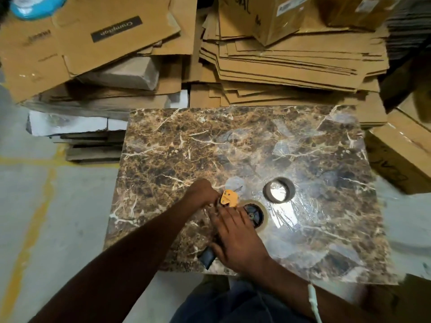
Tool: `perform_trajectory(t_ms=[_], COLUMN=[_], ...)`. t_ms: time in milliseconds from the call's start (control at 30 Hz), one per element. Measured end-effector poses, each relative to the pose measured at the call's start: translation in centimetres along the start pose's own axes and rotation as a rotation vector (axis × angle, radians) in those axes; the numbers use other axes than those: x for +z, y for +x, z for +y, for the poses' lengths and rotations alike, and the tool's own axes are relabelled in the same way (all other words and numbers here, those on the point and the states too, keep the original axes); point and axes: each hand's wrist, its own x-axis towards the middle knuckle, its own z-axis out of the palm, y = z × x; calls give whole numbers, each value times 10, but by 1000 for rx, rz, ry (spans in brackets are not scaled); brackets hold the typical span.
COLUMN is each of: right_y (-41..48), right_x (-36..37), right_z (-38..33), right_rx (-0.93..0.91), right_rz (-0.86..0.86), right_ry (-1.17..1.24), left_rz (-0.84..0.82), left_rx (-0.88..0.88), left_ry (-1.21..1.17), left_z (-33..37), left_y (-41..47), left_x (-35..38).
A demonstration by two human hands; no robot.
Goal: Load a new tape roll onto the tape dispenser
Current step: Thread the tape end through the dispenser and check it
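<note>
Right hand (235, 238) lies flat over the tape dispenser (229, 201), fingers (227, 220) spread and pressing down on its body, not clamped around it. From the palm's seven o'clock side the dark handle (208, 258) projects toward the table's near edge. Left hand (205, 191) sits at eleven o'clock of the right, fingertips closed at the orange plate end of the dispenser; whether they pinch the tape's free end cannot be told.

At two o'clock of the right fingertips, touching the dispenser, the new tape roll (255, 215) appears seated around the dark hub. Further out at one o'clock, apart from both hands, stands an empty cardboard core (279, 189) on the marble-pattern table (233, 141).

Judgement: the roll is mounted and threading is the step in hand. To do it well, keep the dispenser pinned flat, draw the free end under the roller toward the blade, adhesive side down, and keep fingertips off the teeth.
</note>
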Motion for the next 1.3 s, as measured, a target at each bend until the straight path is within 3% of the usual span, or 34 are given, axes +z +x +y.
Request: perform_trajectory(t_ms=[67, 200, 333, 433, 500, 600, 833, 1033, 1167, 1300], right_y=[-20, -34, -18, -5, 3, 7, -7, -11, -6, 3], right_x=[6, 25, 57, 81, 87, 89, 89, 36, 15, -4], right_z=[-11, -18, -23, -37, -39, -37, -19, 10, 29, 30], right_rx=[66, 605, 904, 1189, 1312, 1351, 1128, 931, 760, 639], right_rz=[33, -252, -384, -265, -137, -81, 101, 313, 327, 339], right_ry=[58, 441, 949, 1534, 1702, 1797, 1755, 1078, 796, 760], left_rz=[85, 118, 87, 107, 111, 100, -268, -511, -602, -545], left_rx=[97, 233, 388, 472, 468, 387, 53, 104, 147, 234], left_ry=[97, 199, 283, 298, 242, 48, -602, -983, -1028, -827], left_z=[2, 3, -3, -9, -12, -13, -18, -15, -16, -18], left_y=[0, -2, 1, 9, 11, 14, 21, 19, 16, 11], left_x=[3, 2, 3, 5, 5, 6, -6, -32, -64, -99])
